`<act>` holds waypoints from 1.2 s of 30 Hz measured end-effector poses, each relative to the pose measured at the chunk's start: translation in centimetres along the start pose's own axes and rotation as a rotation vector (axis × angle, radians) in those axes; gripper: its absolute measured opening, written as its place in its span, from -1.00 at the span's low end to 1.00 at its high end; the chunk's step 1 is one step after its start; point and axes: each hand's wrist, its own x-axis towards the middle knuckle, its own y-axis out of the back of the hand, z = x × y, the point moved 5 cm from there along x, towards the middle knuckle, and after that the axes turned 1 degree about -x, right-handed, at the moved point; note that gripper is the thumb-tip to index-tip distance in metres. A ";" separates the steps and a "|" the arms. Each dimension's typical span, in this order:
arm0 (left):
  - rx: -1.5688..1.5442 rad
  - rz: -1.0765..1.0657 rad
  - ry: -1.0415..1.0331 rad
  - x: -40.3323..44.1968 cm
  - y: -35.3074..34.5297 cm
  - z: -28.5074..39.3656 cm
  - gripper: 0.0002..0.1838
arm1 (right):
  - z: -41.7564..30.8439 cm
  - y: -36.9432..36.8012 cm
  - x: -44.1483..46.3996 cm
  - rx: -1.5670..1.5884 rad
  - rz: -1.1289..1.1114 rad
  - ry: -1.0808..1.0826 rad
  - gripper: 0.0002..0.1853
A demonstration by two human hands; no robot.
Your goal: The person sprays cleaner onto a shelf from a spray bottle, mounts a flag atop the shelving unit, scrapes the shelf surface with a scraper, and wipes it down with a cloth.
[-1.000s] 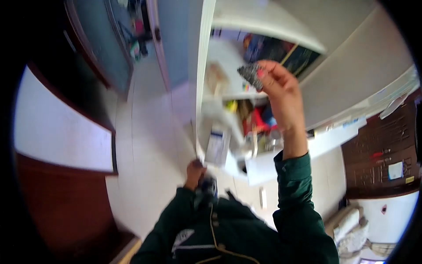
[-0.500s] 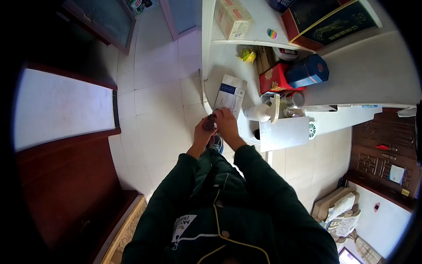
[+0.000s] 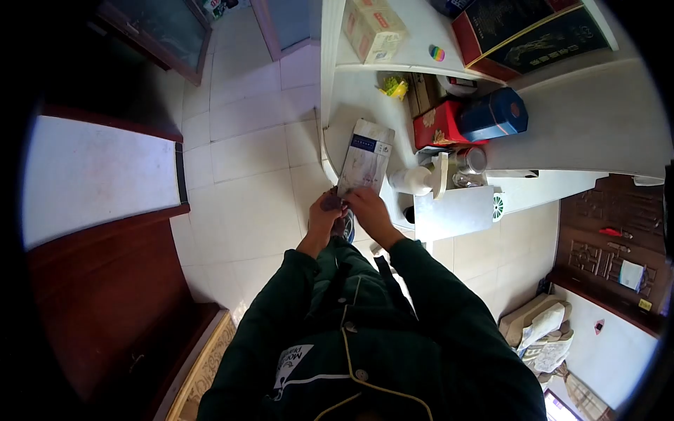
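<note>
My left hand (image 3: 322, 222) is closed around a small dark purplish-brown object (image 3: 330, 202), whose kind I cannot make out. Close against its right side is my right hand (image 3: 371, 212), with the fingers bent and pressed together; what they pinch is hidden. Both hands are in front of my body, just below the near end of a flat white box (image 3: 366, 163) with a dark blue label, which lies on a white shelf. A shoe (image 3: 349, 226) shows partly beneath the hands.
On the white shelf unit (image 3: 344, 105) stand a white bottle (image 3: 413, 181), a blue canister (image 3: 495, 114), a red box (image 3: 437, 126) and a yellow-green item (image 3: 395, 86). A grey panel (image 3: 455, 212) juts out at right. Dark red furniture (image 3: 105, 295) stands left of the tiled floor (image 3: 246, 168).
My right hand has shifted slightly down and to the right, uncovering more of the flat box. The left hand stays in nearly the same place with the dark object.
</note>
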 end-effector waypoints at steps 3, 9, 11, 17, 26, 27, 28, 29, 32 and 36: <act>-0.010 0.051 0.061 0.0 1.0 -0.2 -0.63 | -1.0 -0.9 1.3 -0.018 -0.005 -0.008 -0.81; -0.119 0.047 0.066 0.2 -0.3 1.3 -0.74 | 2.5 2.2 -3.1 -0.024 0.074 -0.319 -0.86; 0.048 0.116 -0.002 1.1 -0.4 1.1 -0.77 | 2.1 2.0 -2.7 -0.021 0.081 -0.318 -0.86; 0.179 0.305 -0.064 2.2 -0.5 0.5 -0.82 | 1.8 1.5 -2.5 -0.138 0.230 -0.440 -0.88; 0.187 0.323 -0.018 1.6 -0.9 1.2 -0.82 | 3.7 0.1 0.6 -0.261 0.071 -0.501 -0.87; 0.162 0.305 -0.031 1.9 -1.2 1.3 -0.82 | 2.4 -1.1 -1.6 -0.268 0.094 -0.369 -0.89; 0.153 0.303 -0.030 1.9 -1.4 1.3 -0.82 | 1.0 -0.6 -2.1 -0.127 0.149 -0.315 -0.90; 0.187 0.318 -0.015 1.8 -1.2 1.3 -0.82 | 1.6 -0.2 -1.3 -0.146 0.117 -0.295 -0.91; 0.133 0.301 -0.010 1.9 -1.1 0.9 -0.80 | 6.3 1.7 4.3 -0.240 0.247 -0.421 -0.89; 0.145 0.305 -0.028 1.9 -1.1 1.0 -0.82 | 3.2 -0.7 0.5 -0.172 0.156 -0.290 -0.87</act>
